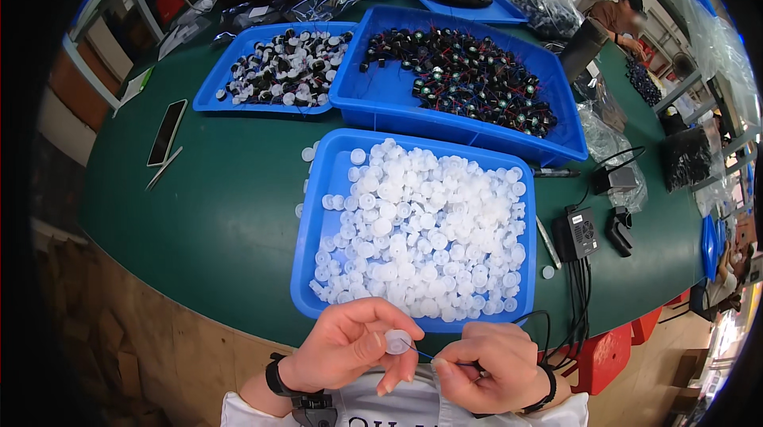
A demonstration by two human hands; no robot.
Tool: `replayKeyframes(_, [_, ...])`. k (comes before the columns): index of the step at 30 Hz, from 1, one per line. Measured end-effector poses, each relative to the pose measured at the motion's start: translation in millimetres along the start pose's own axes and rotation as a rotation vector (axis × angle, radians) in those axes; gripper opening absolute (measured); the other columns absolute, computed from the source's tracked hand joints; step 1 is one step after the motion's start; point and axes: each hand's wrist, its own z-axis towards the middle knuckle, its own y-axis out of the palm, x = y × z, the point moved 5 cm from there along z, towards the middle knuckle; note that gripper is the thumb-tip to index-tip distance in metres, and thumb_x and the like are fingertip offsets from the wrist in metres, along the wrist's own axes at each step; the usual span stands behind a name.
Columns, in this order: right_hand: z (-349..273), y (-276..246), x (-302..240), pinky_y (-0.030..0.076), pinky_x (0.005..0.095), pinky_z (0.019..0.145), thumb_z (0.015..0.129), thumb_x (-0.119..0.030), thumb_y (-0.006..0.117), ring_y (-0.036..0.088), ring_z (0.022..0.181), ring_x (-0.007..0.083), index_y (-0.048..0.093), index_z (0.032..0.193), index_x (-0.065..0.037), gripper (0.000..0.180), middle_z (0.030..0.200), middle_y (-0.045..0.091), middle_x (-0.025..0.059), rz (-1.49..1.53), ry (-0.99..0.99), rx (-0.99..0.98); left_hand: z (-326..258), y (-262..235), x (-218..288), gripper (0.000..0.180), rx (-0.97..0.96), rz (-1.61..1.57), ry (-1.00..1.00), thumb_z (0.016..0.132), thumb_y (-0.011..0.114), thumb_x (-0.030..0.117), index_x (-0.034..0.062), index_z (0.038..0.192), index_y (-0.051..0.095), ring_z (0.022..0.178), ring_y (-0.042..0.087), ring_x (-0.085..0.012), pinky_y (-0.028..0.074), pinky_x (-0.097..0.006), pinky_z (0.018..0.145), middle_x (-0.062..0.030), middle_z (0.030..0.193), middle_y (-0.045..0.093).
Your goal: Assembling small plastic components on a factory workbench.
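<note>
Head view of a bench-assembly station. The left hand (pixel 346 345) pinches one translucent white plastic cap (pixel 397 341) between thumb and fingertips; its grip is closed on the cap, held in the air just off the near edge of the green desk (pixel 230 220). The right hand (pixel 489 367) is curled shut, its thumb and forefinger pinched on a thin dark wire (pixel 421 354) whose free end reaches toward the cap; whether the tip has entered the cap cannot be told.

Just beyond the hands, at the near edge of the desk, a blue tray (pixel 306 236) is heaped with loose white caps (pixel 421 232) of the same kind; a few lie spilled on the desk beside its left and right rims. Behind it, toward the far edge, a larger blue tray (pixel 354 69) holds small black parts with red and blue leads (pixel 469 77), and a tray to the far left (pixel 211 85) holds mixed black-and-white pieces (pixel 286 69).

Judged from these stocks, the work is partway along: the near tray is full, so many caps remain unthreaded, while the far-left tray appears to hold joined pieces.

A phone (pixel 167 131) lies near the left edge; a black power adapter (pixel 576 232) sits near the right edge.
</note>
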Motion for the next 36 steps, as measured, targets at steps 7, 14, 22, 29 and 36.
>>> replayKeyframes(7, [1.3, 0.4, 0.8, 0.026, 0.0232, 0.033, 0.064, 0.003, 0.063, 0.038, 0.036, 0.0096, 0.055, 0.071, -0.001, 0.011, 0.047, 0.040, -0.0006, -0.013, 0.025, -0.010, 0.3, -1.9, 0.6, 0.040, 0.015, 0.034, 0.007, 0.090, 0.048, 0.028, -0.0068, 0.109, 0.046, 0.061, 0.055, -0.0148, 0.044, -0.025, 0.053, -0.0170, 0.079, 0.058])
replayKeyframes(14, [-0.3, 0.9, 2.2, 0.026, 0.0237, 0.033, 0.064, 0.002, 0.063, 0.038, 0.036, 0.0103, 0.055, 0.070, -0.001, 0.011, 0.047, 0.039, -0.0009, -0.039, 0.060, -0.003, 0.0, -4.3, 0.8, 0.037, 0.034, 0.088, 0.022, 0.090, 0.048, 0.025, -0.0069, 0.109, 0.047, 0.063, 0.055, -0.0135, 0.045, -0.024, 0.056, -0.0151, 0.079, 0.058])
replayKeyframes(22, [-2.0, 1.0, 2.4, 0.023, 0.0229, 0.033, 0.063, -0.001, 0.065, 0.034, 0.034, 0.0082, 0.057, 0.068, -0.003, 0.010, 0.044, 0.036, -0.0027, -0.118, 0.068, 0.031, 1.1, -7.3, 4.1, 0.025, 0.122, 0.237, 0.103, 0.087, 0.052, 0.010, -0.0069, 0.105, 0.051, 0.067, 0.056, -0.0131, 0.047, -0.025, 0.064, -0.0128, 0.086, 0.058])
replayKeyframes(29, [-1.3, 2.6, 0.7, 0.023, 0.0226, 0.032, 0.062, -0.001, 0.065, 0.035, 0.034, 0.0082, 0.058, 0.070, -0.003, 0.012, 0.043, 0.036, -0.0028, -0.125, 0.024, 0.034, 0.5, -6.7, 4.9, 0.025, 0.120, 0.294, 0.060, 0.086, 0.054, 0.010, -0.0072, 0.104, 0.054, 0.067, 0.056, -0.0115, 0.047, -0.024, 0.060, -0.0120, 0.085, 0.058])
replayKeyframes(36, [-0.7, 4.4, 1.5, 0.023, 0.0222, 0.032, 0.062, -0.001, 0.065, 0.035, 0.034, 0.0084, 0.057, 0.071, -0.003, 0.012, 0.043, 0.036, -0.0031, -0.130, -0.006, 0.042, 0.0, -9.8, 1.1, 0.029, 0.115, 0.230, 0.017, 0.087, 0.054, 0.017, -0.0070, 0.104, 0.053, 0.062, 0.055, -0.0109, 0.047, -0.023, 0.062, -0.0109, 0.084, 0.058])
